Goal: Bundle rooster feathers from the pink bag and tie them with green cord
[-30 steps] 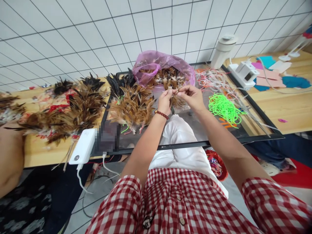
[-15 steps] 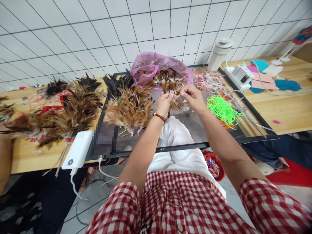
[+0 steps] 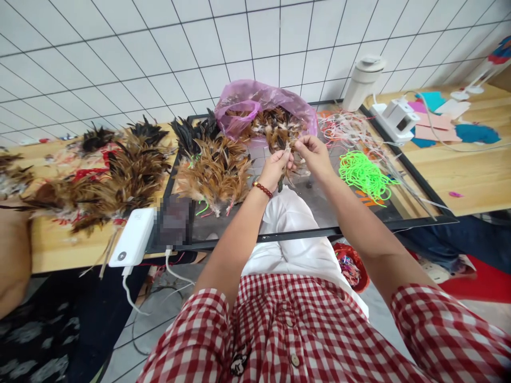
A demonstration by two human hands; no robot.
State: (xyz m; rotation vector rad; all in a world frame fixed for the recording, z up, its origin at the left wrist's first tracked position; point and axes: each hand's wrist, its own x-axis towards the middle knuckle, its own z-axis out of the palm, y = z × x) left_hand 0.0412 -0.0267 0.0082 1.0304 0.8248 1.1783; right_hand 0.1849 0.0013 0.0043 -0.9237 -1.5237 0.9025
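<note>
My left hand [image 3: 275,167], with a beaded bracelet at the wrist, pinches a small bunch of feathers [image 3: 281,182]. Pale quill ends poke up past its fingertips, and a dark tip hangs below. Close beside it on the right, my right hand [image 3: 316,155] has thumb and forefinger pressed together; what they hold is too small to make out. Just beyond both hands lie loose brown feathers [image 3: 275,125] in a pink plastic bag [image 3: 266,91]. To the left sits a pile of brown feather bunches [image 3: 217,170], with black feathers [image 3: 195,135] behind it.
A bright green cord heap [image 3: 363,173] and clear strings [image 3: 345,130] lie right of my hands on the black-framed board [image 3: 319,213]. A white bottle [image 3: 363,82] and power strip [image 3: 393,122] stand behind. At left are a power bank [image 3: 133,236] and another person's arm [image 3: 14,255].
My hands stay close together over the board, and the left has turned slightly, showing a dark feather tip beneath it. The whole view has shifted a little.
</note>
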